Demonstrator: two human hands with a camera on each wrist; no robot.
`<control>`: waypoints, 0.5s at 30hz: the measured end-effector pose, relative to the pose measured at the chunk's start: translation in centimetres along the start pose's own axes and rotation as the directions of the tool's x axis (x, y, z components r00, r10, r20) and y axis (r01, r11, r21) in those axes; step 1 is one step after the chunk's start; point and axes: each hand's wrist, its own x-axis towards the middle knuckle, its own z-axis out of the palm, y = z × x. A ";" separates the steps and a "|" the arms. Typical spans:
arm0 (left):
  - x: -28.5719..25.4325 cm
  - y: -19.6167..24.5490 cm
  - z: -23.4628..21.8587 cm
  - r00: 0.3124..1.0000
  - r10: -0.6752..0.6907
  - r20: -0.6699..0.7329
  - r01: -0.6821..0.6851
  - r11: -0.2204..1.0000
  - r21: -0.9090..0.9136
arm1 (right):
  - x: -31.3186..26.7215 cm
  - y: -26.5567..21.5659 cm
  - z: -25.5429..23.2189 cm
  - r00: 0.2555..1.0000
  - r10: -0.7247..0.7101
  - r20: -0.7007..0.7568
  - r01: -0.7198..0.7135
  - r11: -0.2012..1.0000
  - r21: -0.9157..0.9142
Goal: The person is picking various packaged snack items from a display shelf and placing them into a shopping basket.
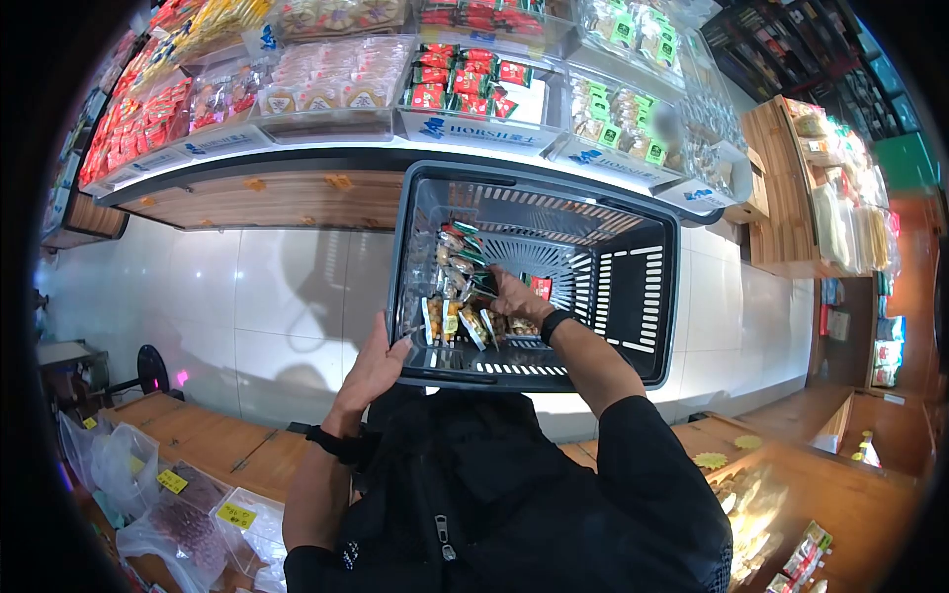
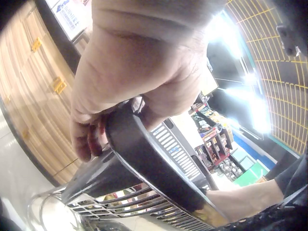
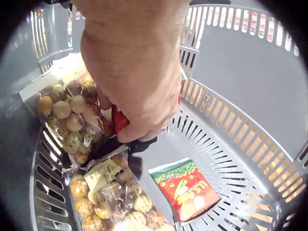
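A dark grey shopping basket (image 1: 652, 287) stands in front of the person's body, with packets along its left side. The left hand (image 1: 374, 366) (image 2: 139, 67) curls its fingers over the basket's rim (image 2: 139, 149) at the near left corner. Inside the basket, the right hand (image 1: 516, 296) (image 3: 137, 86) reaches down with fingers curled round a red packet (image 3: 120, 120), mostly hidden under the hand. Clear bags of speckled round snacks (image 3: 72, 115) (image 3: 115, 197) lie beside it. A red and green packet (image 3: 187, 190) (image 1: 540, 287) lies flat on the basket floor.
Beyond the basket, clear shelf bins hold red packets (image 1: 465, 79), pale wrapped snacks (image 1: 331, 74) and green-labelled bags (image 1: 618, 119). A wooden rack (image 1: 781, 198) stands at the right. Plastic bags (image 1: 178, 524) and wooden counters lie at the near side.
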 end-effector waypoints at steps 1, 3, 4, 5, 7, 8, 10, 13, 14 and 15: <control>0.0 -0.2 0.0 1.000 0.011 0.003 -0.011 1.000 -0.004 | 0.2 0.2 0.3 1.000 -0.024 -0.015 0.023 0.999 -0.035; 0.1 -0.5 0.0 1.000 0.025 0.010 -0.025 1.000 -0.005 | -0.1 0.2 -0.2 0.999 -0.032 0.018 0.032 0.999 0.013; 0.1 -0.5 -0.1 1.000 0.027 0.011 -0.027 1.000 -0.004 | -0.5 -0.6 -0.8 0.999 -0.038 0.036 0.037 0.999 0.036; 0.1 -0.6 -0.1 1.000 0.028 0.013 -0.028 1.000 -0.003 | -0.9 -1.3 -1.4 0.997 -0.038 0.064 0.031 0.994 0.101; 0.1 -0.7 0.1 1.000 0.016 0.001 -0.016 1.000 -0.002 | -2.0 -3.0 -2.8 0.992 -0.040 0.119 0.012 0.974 0.228; 0.1 -0.7 0.1 1.000 0.010 -0.005 -0.010 1.000 -0.001 | -1.9 -2.0 -2.7 0.995 -0.061 0.083 0.046 0.985 0.169; 0.0 -0.6 0.1 1.000 0.022 -0.004 -0.022 1.000 0.001 | -1.8 -0.9 -2.9 0.994 -0.109 0.014 0.108 0.993 0.046; -0.1 -0.5 0.0 0.999 0.041 -0.006 -0.041 0.999 -0.001 | -2.5 -1.7 -5.4 0.993 -0.114 0.033 0.099 0.947 0.306; -0.1 -0.4 0.1 0.999 0.048 -0.007 -0.048 0.999 -0.004 | -1.9 -0.6 -5.8 1.000 0.009 -0.022 -0.008 0.999 0.037; -0.1 -0.4 0.2 0.999 0.053 -0.007 -0.053 0.999 -0.009 | -1.1 1.4 -5.9 0.987 0.116 -0.107 -0.138 0.964 -0.226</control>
